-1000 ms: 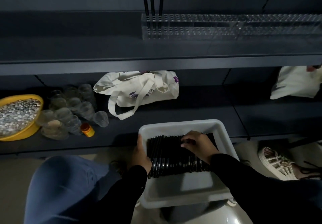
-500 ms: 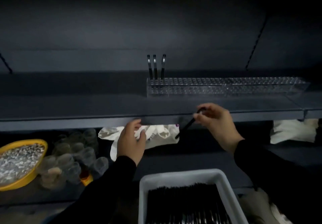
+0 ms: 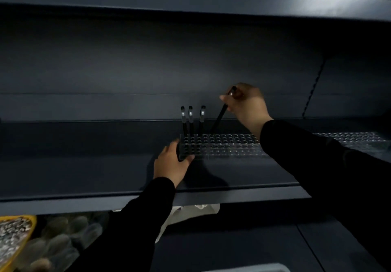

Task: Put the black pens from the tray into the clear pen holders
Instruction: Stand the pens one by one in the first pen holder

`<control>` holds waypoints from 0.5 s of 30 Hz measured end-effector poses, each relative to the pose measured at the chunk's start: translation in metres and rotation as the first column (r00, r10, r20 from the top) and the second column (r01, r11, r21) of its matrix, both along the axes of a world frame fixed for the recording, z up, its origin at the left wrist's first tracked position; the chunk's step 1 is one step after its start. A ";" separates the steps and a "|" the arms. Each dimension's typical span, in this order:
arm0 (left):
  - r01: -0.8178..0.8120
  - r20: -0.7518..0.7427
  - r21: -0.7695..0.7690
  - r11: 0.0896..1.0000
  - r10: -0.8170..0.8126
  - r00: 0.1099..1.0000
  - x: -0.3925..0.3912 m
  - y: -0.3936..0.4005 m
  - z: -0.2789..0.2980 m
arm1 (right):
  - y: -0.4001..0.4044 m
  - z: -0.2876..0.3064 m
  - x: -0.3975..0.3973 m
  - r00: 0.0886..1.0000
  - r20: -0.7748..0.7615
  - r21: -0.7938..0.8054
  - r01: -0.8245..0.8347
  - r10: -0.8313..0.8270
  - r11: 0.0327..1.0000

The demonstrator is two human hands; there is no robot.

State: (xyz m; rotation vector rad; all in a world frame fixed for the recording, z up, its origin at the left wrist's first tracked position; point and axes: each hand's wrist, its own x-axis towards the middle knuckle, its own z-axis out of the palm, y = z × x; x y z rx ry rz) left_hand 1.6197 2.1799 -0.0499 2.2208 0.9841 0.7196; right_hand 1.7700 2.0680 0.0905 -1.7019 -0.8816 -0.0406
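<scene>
While the left hand (image 3: 170,163) grips the holder's (image 3: 220,147) near end, the right hand (image 3: 246,104) pinches a tilted pen (image 3: 220,116) above it; next, I judge, straighten and lower the tip into a hole beside three standing pens (image 3: 191,121).

dim light | dark shelf unit (image 3: 84,178) spans the view | upper shelf board (image 3: 190,7) above | dark back panel (image 3: 148,71) far | slotted upright (image 3: 313,90) right
</scene>
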 end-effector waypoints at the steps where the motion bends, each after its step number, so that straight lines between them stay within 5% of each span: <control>1: -0.003 -0.029 0.023 1.000 0.004 1.000 0.001 0.003 -0.003 | 0.007 -0.002 0.005 0.999 0.030 -0.044 0.019 -0.018 0.999; 7: 0.010 0.003 0.086 0.996 -0.010 1.000 0.003 0.008 -0.012 | 0.023 -0.016 0.010 0.998 0.058 -0.190 0.003 0.009 0.982; 15: 0.007 0.019 0.108 0.994 -0.009 1.000 0.001 0.006 -0.010 | 0.030 -0.008 0.005 0.998 0.058 -0.175 -0.001 0.011 0.985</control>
